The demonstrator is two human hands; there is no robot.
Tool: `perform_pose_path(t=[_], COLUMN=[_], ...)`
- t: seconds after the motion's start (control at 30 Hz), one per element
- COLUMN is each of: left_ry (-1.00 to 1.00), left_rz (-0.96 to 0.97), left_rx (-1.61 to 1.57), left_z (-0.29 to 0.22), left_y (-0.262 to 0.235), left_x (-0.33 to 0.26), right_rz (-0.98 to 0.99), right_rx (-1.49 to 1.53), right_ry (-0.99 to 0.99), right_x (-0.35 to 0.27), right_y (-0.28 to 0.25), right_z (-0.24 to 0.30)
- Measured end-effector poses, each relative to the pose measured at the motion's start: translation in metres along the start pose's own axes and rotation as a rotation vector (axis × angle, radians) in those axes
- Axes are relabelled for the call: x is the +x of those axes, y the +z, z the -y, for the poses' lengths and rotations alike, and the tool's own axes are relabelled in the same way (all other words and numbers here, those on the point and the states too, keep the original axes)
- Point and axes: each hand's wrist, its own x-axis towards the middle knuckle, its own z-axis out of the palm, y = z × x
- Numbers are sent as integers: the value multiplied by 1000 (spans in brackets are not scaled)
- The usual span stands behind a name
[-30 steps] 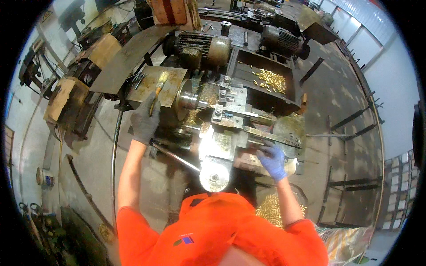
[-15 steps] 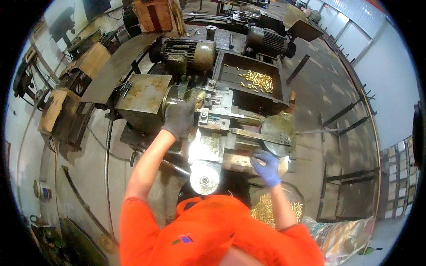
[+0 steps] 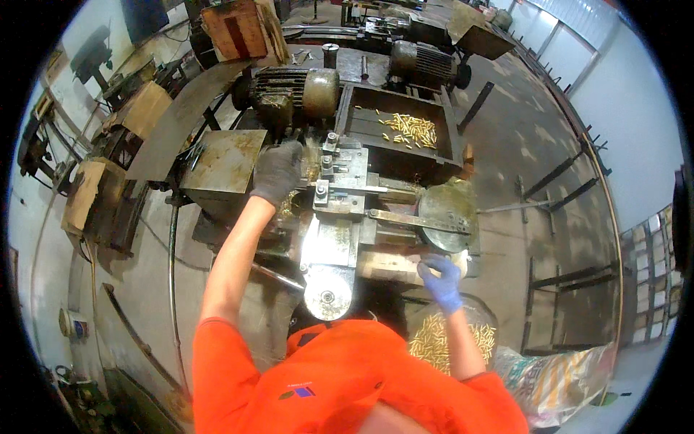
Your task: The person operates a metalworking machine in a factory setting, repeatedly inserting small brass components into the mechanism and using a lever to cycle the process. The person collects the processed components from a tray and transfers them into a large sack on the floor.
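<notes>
My left hand (image 3: 277,173), in a dark grey glove, is over the spindle side of a small metalworking machine, beside its steel tool slide (image 3: 343,177). Its fingers look bent together; whatever they may grip is hidden beneath the glove. On the right, my right hand (image 3: 442,281) wears a blue glove and hovers by a pale wooden board (image 3: 390,266), below a round metal disc (image 3: 442,217). Thumb and fingertips come together in a pinch; anything between them is too small to make out. Under my right forearm, a round container holds many small brass-coloured pieces (image 3: 430,338).
Beyond the slide, a dark metal tray (image 3: 452,155) holds more brass-coloured pieces (image 3: 412,130). Electric motors (image 3: 318,92) stand behind the machine. A metal box (image 3: 225,160) is left of my left hand. A printed sack (image 3: 553,383) lies at lower right, near metal racks (image 3: 575,278).
My left hand has shifted up along the machine, off the spot beside the slide. My right hand has drawn slightly back from the disc, its fingers curling into a pinch. The view has tilted slightly.
</notes>
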Motion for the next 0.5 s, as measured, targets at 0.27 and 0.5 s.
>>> perform_pose_path(t=[0.27,0.5], left_ry=[-63,213], left_rz=[243,513], left_rx=[239,408], left_z=[14,10], left_y=[17,10], left_x=[25,24], right_rz=[1,-10], right_rx=[97,123], right_ry=[130,137], right_x=[-13,-17], right_y=[-1,0], right_z=[-17,-23])
